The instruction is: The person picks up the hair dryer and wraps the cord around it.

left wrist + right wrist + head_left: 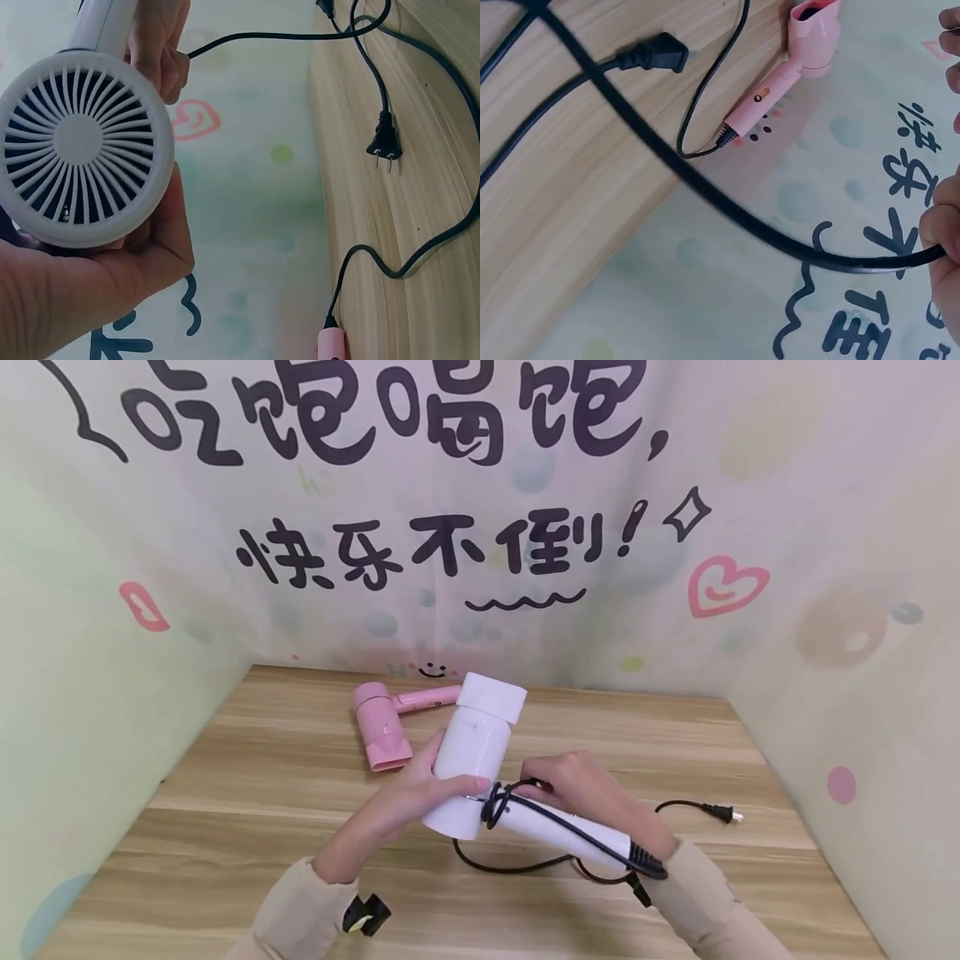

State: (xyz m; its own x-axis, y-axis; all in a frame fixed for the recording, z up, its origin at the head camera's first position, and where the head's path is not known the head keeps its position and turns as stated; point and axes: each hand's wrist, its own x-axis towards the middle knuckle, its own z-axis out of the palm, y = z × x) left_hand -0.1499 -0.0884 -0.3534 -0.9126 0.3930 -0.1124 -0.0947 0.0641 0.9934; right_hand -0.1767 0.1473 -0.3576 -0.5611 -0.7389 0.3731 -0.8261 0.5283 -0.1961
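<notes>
White hairdryer (474, 743) in left grip (418, 789); right grip (576, 781) seemingly pinches cord (855, 264).

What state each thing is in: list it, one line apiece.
White dryer: held up, nozzle on; whether switched on, cannot tell
Cord: partly looped around the white dryer's handle, partly loose
Pink dryer: lying on the table, handle folded out
Plug: at the right of the head view, unplugged, prongs bare
Left hand: gripping the white dryer
Right hand: pinching the cord
</notes>
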